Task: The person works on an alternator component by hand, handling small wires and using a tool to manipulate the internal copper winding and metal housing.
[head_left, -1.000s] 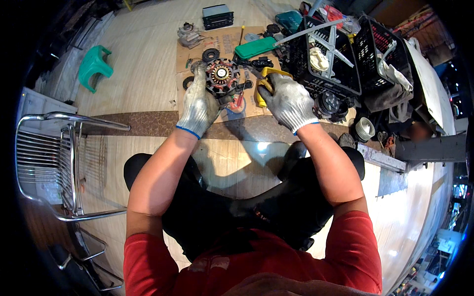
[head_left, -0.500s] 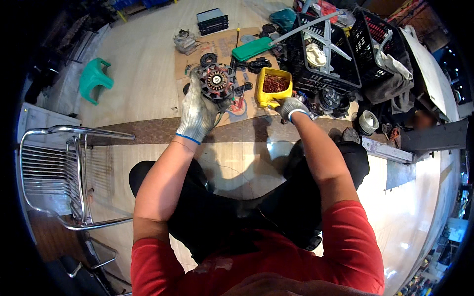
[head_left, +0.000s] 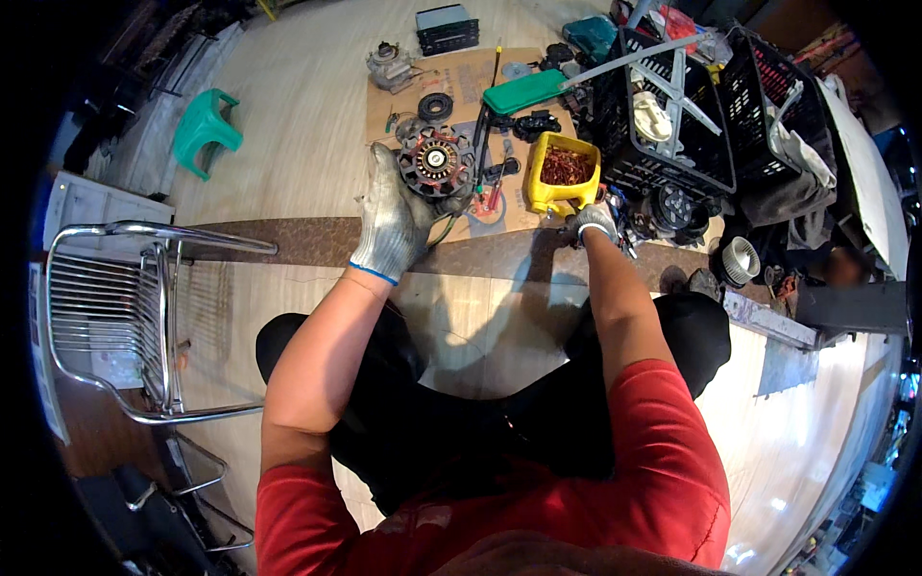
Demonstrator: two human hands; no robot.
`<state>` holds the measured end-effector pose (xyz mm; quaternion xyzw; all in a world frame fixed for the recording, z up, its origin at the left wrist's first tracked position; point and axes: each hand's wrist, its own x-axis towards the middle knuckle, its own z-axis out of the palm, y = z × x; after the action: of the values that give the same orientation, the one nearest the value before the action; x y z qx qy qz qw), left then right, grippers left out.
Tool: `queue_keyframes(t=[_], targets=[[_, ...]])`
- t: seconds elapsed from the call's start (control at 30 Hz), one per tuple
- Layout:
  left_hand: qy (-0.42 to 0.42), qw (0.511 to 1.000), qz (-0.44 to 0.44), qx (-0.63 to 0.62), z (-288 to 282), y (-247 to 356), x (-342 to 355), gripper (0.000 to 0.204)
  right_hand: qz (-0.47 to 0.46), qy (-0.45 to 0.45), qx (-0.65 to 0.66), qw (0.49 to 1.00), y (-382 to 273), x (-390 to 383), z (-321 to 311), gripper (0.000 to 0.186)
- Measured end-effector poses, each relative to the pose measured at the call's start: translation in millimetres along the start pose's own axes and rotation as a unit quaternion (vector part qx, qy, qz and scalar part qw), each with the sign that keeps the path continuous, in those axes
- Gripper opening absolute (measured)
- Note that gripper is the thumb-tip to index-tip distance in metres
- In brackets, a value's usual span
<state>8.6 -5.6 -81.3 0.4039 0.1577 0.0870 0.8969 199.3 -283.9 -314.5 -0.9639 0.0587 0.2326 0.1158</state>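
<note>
Both hands wear grey knit gloves; the left hand [head_left: 394, 223] has a blue cuff edge, the right hand [head_left: 595, 221] a paler one. The round metal motor part [head_left: 437, 163] is dark grey with reddish-copper spokes and a silver centre. A bright yellow plastic tub [head_left: 559, 182] holds rust-red bits. The flat cardboard sheet [head_left: 423, 91] is tan. A teal-green plastic stool [head_left: 202, 130] stands on pale beige floor. The black plastic crate [head_left: 663, 144] is latticed. The chrome wire chair [head_left: 106, 317] is silver. The shirt is red, the trousers black.
</note>
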Motion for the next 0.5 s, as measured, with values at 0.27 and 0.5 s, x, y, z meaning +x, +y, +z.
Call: queue_keyframes(t=[0.27, 0.5], targets=[[0.02, 0.999, -0.015, 0.033, -12.5, 2.5, 5.0, 0.089, 0.032, 0.03, -0.079, 0.996, 2.3, 27.1, 27.4, 0.038], [0.097, 0.993, -0.048, -0.04, -7.7, 2.4, 7.9, 0.086, 0.083, 0.088, 0.093, 0.988, 9.1, 44.6, 31.6, 0.042]])
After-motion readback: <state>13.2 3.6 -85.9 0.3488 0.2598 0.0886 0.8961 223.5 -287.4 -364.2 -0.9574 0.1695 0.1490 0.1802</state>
